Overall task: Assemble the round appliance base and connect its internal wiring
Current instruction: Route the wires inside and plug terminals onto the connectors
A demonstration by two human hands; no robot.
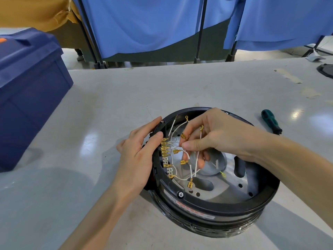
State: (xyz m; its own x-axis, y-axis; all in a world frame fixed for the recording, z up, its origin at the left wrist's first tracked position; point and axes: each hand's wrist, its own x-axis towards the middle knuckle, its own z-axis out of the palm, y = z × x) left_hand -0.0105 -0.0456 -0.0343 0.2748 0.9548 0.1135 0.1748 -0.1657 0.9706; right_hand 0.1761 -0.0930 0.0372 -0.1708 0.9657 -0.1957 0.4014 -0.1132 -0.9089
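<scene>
A round black appliance base (212,204) lies open side up on the grey table, showing a metal plate inside. Along its left inner wall runs a row of brass terminals (164,150). Several white wires (191,168) with brass spade and ring connectors lie loose inside. My left hand (138,157) grips the base's left rim, thumb over the edge by the terminals. My right hand (207,139) reaches in from the right and pinches white wires between thumb and fingers, a brass connector (184,136) at its fingertips.
A green-handled screwdriver (271,121) lies on the table right of the base. A dark blue lidded bin (27,91) stands at the left edge. A black round part (326,70) sits at the far right. Blue curtains on black frames hang behind the table.
</scene>
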